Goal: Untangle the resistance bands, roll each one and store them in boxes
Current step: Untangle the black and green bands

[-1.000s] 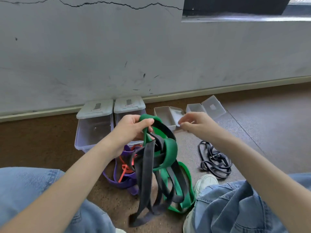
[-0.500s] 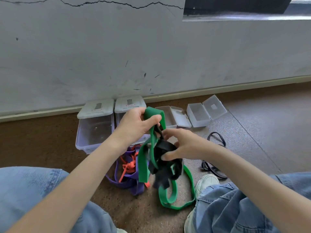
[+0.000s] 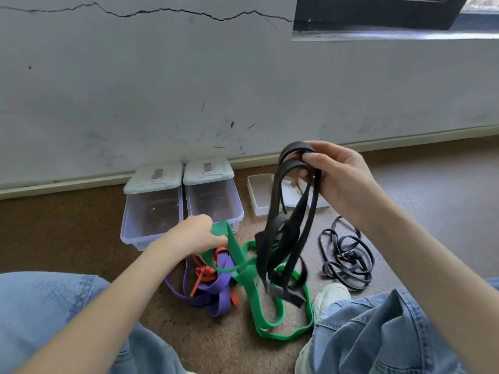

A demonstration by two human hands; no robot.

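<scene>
My right hand point(image 3: 336, 175) is raised and shut on the loops of a wide black band point(image 3: 286, 233), which hangs down to the floor. My left hand point(image 3: 197, 234) is lower and grips one end of the green band point(image 3: 252, 300); the rest of it lies looped on the floor, still crossing the black band's lower part. A purple band point(image 3: 213, 290) and a thin orange band point(image 3: 206, 272) lie tangled together under my left hand. A thin black band point(image 3: 347, 256) lies in a loose heap to the right.
Two clear lidded boxes point(image 3: 151, 209) point(image 3: 213, 197) stand by the wall. A small open box point(image 3: 260, 194) lies partly behind the black band. My knees in jeans and a white shoe point(image 3: 330, 296) frame the floor space.
My right hand took hold of the black band and lifted it up and to the right, away from the green one. My left hand dropped lower with the green band.
</scene>
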